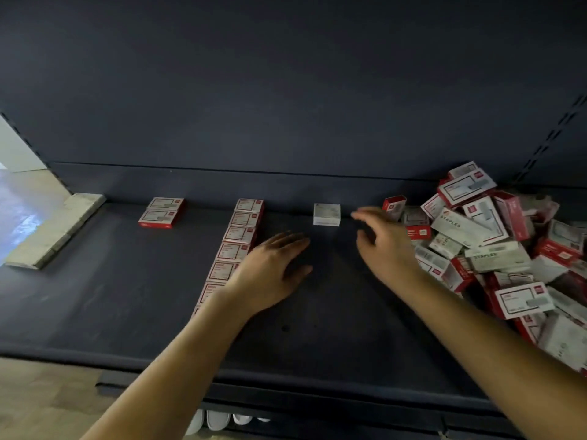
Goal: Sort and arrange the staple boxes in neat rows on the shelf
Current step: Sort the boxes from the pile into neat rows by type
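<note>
Red-and-white staple boxes [495, 249] lie jumbled; one row [236, 239] stands neat.

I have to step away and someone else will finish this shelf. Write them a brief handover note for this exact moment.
Left hand: open, flat over the shelf beside the long row; holds nothing.
Right hand: open, fingers stretched toward the pile; holds nothing.
Done: one long row of red-and-white boxes running front to back; a pair of red boxes further left; a pale row at the left end; one single white box at the back.
Left: the jumbled pile on the right, mixed red and white, is unsorted.
</note>
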Demonstrator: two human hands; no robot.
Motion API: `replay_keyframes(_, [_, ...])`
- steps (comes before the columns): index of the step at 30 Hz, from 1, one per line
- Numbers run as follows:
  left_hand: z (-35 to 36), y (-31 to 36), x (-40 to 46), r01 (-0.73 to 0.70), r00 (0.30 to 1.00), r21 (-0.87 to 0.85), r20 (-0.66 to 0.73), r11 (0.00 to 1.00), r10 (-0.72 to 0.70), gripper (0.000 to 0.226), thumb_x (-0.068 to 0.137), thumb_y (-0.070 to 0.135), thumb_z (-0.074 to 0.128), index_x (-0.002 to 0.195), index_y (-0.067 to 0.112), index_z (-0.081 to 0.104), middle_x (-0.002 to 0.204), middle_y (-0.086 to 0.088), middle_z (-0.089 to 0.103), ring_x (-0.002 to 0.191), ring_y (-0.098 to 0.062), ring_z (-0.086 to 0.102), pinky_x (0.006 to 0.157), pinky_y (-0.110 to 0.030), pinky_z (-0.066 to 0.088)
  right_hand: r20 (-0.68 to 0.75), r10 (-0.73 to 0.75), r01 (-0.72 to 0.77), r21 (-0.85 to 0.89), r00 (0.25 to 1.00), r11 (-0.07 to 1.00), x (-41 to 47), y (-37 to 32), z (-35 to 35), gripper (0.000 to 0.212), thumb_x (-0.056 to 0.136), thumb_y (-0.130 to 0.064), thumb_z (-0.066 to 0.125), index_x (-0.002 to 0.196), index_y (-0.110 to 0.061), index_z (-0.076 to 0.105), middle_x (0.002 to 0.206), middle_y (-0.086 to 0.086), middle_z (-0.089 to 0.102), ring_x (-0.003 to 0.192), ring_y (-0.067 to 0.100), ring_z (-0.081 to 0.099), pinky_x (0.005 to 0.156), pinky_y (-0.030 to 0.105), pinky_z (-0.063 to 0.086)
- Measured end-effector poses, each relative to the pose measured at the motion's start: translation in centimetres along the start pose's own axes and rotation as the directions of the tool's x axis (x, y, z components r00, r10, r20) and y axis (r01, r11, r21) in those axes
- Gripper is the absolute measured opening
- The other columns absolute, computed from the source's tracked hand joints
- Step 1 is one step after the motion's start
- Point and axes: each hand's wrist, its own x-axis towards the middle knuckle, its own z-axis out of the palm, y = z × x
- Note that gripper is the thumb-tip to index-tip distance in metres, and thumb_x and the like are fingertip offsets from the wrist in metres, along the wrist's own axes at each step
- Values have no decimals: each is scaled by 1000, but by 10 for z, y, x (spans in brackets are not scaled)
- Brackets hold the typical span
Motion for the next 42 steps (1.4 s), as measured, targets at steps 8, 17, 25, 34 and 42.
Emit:
replay_keyframes(8, [44, 18, 86, 3, 966, 220, 251, 976, -59, 38, 94, 26, 45, 128, 10, 50, 136, -9, 49, 125, -26, 43, 101, -35, 38, 347, 167, 124, -678, 923, 725, 80, 42, -19, 42, 84, -16, 60, 125, -13, 50, 129, 5, 48, 123, 26, 38, 97, 38, 36])
replay_keyframes(17, [52, 8, 70, 10, 940, 225, 329, 974, -85, 44, 97, 30, 41, 141, 21, 39, 144, -6, 42, 131, -24, 38, 107, -36, 34, 402, 110, 240, -719, 909, 653, 72, 49, -22, 34, 87, -10, 52, 121, -15, 54, 122, 2, 54, 117, 24, 43, 92, 35, 38])
replay_keyframes(25, [30, 17, 56, 322, 946, -381, 80, 867, -315, 42, 92, 22, 56, 133, 16, 49, 126, -4, 58, 110, -13, 57, 95, -21, 42, 2, 51, -51, -12, 999, 999, 37, 13, -43, 28, 84, -14, 67, 112, -13, 67, 110, 2, 67, 98, 13, 60, 81, 12, 37])
replay_keyframes(34, [7, 54, 3, 280, 925, -950, 230, 135, -303, 33, 74, 20, 65, 103, 4, 66, 99, -11, 71, 91, -23, 68, 83, -34, 55, 266, 253, -364, 590, 930, 721, -36, -16, -52, 23, 82, -6, 66, 96, -24, 69, 93, -8, 71, 86, 1, 66, 78, 16, 51])
replay_keyframes(42, [16, 77, -7, 257, 849, -962, 268, -89, -455, 17, 79, 11, 62, 94, 3, 65, 92, -15, 72, 85, -23, 70, 75, -31, 58, 154, 237, -283, 518, 959, 807, -54, -16, -62, 31, 80, -3, 67, 95, -30, 64, 93, -9, 66, 86, 4, 63, 74, 18, 50])
